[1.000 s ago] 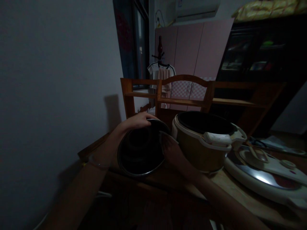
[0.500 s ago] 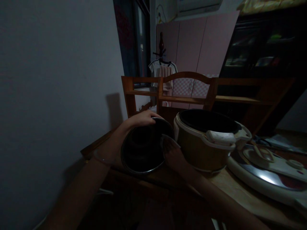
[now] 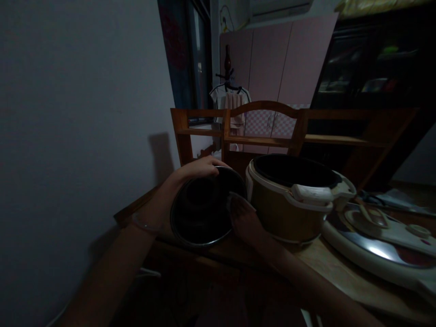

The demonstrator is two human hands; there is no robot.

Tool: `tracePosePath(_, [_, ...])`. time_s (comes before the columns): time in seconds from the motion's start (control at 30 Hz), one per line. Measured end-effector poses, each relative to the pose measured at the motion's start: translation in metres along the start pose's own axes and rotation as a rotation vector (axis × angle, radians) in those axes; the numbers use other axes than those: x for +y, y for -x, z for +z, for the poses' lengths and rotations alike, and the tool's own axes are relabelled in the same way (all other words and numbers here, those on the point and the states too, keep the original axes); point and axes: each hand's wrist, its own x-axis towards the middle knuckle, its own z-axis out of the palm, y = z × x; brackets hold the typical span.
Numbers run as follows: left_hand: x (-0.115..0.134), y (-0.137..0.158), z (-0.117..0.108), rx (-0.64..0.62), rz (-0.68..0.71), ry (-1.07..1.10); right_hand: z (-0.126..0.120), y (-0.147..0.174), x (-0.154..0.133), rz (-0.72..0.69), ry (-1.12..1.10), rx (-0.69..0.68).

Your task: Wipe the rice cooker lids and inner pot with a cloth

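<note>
A dark inner pot (image 3: 200, 213) is tilted on the desk with its mouth facing me. My left hand (image 3: 200, 169) grips its upper rim, thumb on the near side and fingers over the back. My right hand (image 3: 243, 215) is closed around a pale, thin cloth (image 3: 233, 196) at the right inner side of the pot; dim light hides most of its fingers. Right beside the pot stands a rice cooker body (image 3: 289, 209), with its lid off and a dark interior. The cooker's pale lid (image 3: 381, 245) with a shiny metal band lies to its right.
A wooden rack (image 3: 265, 141) rises along the desk's back edge. The white wall (image 3: 85, 113) is close on the left. Behind the rack are clothes on a stand (image 3: 231, 102), a pink wardrobe (image 3: 269, 68) and a dark cabinet (image 3: 368, 68).
Almost nothing differs. The whole view has shifted slightly, while both hands keep their places on the pot and the cloth.
</note>
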Motion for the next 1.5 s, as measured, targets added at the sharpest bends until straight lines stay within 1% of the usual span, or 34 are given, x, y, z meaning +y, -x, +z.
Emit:
tracePosePath(0.17, [0.004, 0.001, 0.001, -0.010, 0.010, -0.019, 0.006, 0.003, -0.002, 0.008, 0.012, 0.040])
tracePosePath(0.43, [0.003, 0.000, 0.002, -0.003, 0.003, -0.013, 0.012, 0.012, -0.009, 0.008, 0.012, 0.034])
tracePosePath(0.53, [0.000, -0.001, 0.001, -0.013, 0.004, 0.008, 0.009, 0.014, -0.012, 0.009, 0.020, 0.016])
tracePosePath(0.67, [-0.002, -0.003, 0.000, -0.016, -0.017, 0.033, 0.002, 0.017, -0.017, -0.032, 0.029, 0.000])
tracePosePath(0.83, [-0.006, -0.001, -0.002, -0.011, -0.018, 0.046, -0.002, 0.022, -0.022, -0.020, 0.011, 0.005])
tracePosePath(1.03, [-0.018, 0.015, -0.008, 0.066, 0.000, 0.045, -0.009, 0.024, -0.027, 0.000, -0.050, 0.050])
tracePosePath(1.13, [-0.022, 0.023, -0.011, 0.094, 0.011, 0.007, -0.011, 0.023, -0.034, 0.019, -0.058, 0.081])
tracePosePath(1.27, [-0.025, 0.029, -0.014, 0.097, 0.032, -0.017, -0.004, 0.026, -0.049, 0.033, -0.050, 0.090])
tracePosePath(1.4, [-0.024, 0.035, -0.015, 0.073, 0.005, 0.034, 0.006, 0.031, -0.065, 0.034, -0.078, 0.105])
tracePosePath(1.5, [-0.022, 0.039, -0.018, 0.059, 0.002, 0.064, 0.007, 0.033, -0.072, 0.057, -0.123, 0.135])
